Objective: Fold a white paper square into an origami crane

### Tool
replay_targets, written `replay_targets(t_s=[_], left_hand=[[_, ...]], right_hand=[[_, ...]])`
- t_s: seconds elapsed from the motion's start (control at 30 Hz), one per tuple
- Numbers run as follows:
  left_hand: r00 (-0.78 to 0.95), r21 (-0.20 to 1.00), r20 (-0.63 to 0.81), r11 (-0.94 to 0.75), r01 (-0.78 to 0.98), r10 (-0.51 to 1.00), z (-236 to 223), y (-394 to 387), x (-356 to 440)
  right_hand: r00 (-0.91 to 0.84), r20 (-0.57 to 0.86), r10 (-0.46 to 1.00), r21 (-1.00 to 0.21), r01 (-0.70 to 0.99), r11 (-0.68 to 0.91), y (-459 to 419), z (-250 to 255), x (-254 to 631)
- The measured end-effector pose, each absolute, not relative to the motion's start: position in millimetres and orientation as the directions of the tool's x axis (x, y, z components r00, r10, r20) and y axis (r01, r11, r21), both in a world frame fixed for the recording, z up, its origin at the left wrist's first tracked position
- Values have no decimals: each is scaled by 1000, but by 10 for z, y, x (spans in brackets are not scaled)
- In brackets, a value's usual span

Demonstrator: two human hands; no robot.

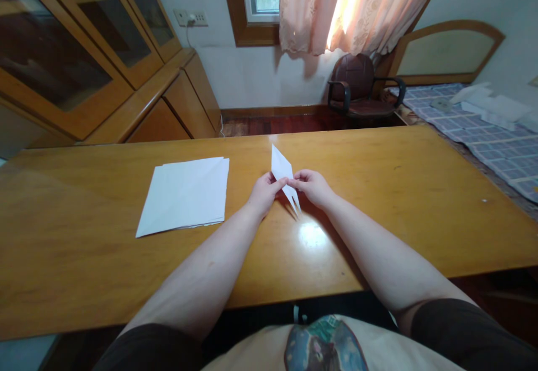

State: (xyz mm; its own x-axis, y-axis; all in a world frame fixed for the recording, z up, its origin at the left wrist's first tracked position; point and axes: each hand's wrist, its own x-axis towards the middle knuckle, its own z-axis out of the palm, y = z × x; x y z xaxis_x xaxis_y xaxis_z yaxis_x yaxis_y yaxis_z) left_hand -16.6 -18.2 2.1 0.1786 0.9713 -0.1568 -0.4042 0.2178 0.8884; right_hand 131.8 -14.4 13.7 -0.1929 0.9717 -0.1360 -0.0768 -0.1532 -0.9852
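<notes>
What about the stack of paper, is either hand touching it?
No, the left hand and right hand hold the folded paper, while the stack lies apart to their left.

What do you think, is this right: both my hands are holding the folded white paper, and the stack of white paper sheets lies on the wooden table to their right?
Not quite: the head view shows the stack of white paper sheets to their left. The left hand and right hand do hold the folded white paper, and the stack does lie on the wooden table.
</notes>
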Motion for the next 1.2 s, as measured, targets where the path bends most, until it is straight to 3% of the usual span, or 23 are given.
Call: replay_targets(t_s=[0.3,0.43,0.63,0.9,1.2], left_hand=[[36,931,-108,113,-348,994,-39,-125,-201],[43,937,-98,107,-331,994,-50,-116,-199],[21,934,37,-27,-355,999,-1,-131,-182],[-12,928,4,-8,-372,1000,-35,-105,-191],[83,960,18,6,-280,996,-21,-143,-172]], right_hand=[[-321,-255,912,-960,-30,-278,-178,152,1322],[-293,-212,932,-974,-19,-228,-165,133,1332],[-239,-187,953,-979,-39,-202,-140,111,1325],[-192,-62,979,-966,-237,-108,-114,83,1303],[-113,-77,991,-979,-182,-97,-126,128,1331]])
